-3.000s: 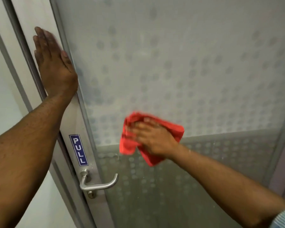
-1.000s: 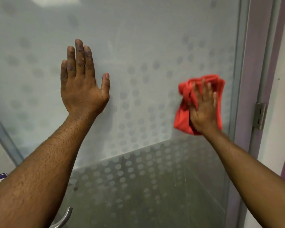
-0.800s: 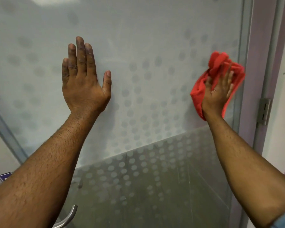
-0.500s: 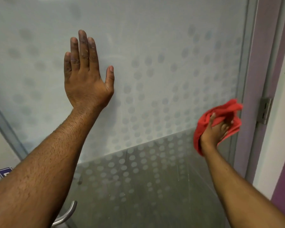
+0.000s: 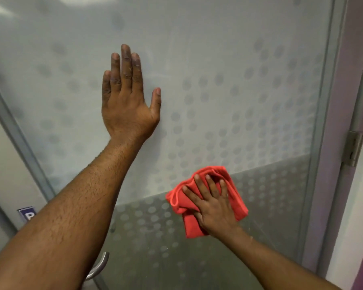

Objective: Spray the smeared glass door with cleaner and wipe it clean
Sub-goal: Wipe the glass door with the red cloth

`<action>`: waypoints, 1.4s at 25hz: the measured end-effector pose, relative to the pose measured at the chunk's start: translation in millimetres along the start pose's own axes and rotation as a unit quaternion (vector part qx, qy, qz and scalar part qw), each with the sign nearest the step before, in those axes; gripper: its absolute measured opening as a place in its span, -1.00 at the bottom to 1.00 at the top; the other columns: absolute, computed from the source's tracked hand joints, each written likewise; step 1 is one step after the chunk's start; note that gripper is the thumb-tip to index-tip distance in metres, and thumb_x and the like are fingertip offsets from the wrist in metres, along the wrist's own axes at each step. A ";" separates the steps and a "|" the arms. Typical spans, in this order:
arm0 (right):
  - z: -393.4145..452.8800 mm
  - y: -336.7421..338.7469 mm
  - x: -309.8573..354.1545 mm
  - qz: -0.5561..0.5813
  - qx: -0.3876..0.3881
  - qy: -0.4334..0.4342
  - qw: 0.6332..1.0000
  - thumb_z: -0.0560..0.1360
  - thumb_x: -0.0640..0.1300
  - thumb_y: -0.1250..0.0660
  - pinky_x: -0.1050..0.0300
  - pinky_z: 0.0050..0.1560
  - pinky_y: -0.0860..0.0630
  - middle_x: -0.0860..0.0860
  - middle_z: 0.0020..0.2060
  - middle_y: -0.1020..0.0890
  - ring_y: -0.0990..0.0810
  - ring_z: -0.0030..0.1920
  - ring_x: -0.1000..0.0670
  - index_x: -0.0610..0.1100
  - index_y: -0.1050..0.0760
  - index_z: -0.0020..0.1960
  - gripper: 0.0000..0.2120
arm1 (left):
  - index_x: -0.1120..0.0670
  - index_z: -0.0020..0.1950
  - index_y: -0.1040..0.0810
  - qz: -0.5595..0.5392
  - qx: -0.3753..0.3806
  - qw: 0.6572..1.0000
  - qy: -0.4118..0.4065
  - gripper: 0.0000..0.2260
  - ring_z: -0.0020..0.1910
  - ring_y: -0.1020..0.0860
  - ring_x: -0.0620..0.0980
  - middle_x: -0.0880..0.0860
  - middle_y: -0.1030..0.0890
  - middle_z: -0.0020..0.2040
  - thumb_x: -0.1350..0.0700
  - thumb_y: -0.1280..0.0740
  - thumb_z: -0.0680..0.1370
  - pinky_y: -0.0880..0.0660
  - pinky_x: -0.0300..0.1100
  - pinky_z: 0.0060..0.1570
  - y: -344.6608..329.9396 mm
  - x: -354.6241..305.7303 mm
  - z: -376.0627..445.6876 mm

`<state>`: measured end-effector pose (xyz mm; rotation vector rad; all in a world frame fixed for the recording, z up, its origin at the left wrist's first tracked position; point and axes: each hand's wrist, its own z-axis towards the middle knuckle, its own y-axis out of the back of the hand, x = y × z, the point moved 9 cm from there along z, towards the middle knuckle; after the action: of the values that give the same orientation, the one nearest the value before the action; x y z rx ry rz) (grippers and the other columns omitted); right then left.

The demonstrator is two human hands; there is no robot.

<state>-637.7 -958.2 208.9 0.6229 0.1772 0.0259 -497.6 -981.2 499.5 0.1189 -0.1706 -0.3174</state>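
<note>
The frosted glass door (image 5: 228,84) with a dotted pattern fills the view. My left hand (image 5: 127,101) lies flat on the upper glass, fingers up, holding nothing. My right hand (image 5: 214,206) presses a crumpled red cloth (image 5: 237,197) against the glass at the line where the pale frosting meets the darker lower band. Faint streaks show on the glass above and right of my left hand. No spray bottle is in view.
A metal lever handle (image 5: 99,266) sits at the bottom left, partly behind my left forearm. A blue sign (image 5: 26,214) is on the left door frame. On the right are the purple frame (image 5: 335,143) and a metal hinge (image 5: 352,148).
My right hand has swept the red cloth from the door's right edge down and left to the band line. My left hand stays flat on the glass.
</note>
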 end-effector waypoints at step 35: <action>150.9 157.3 -224.7 0.177 -0.169 -0.447 0.861 0.63 0.10 -0.06 -0.26 0.50 0.16 0.03 0.60 0.07 0.15 0.58 -0.08 0.13 0.02 0.57 -0.45 | 0.10 0.64 0.11 -0.021 0.026 0.999 0.004 -0.36 0.62 0.11 0.03 0.07 0.07 0.65 -0.19 0.06 0.66 0.16 -0.07 0.57 -5.4 -2.8 0.5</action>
<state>-828.3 -935.0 456.2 0.2577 -0.8368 0.1170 -501.9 -985.5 498.8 0.1753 -0.1677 -0.3538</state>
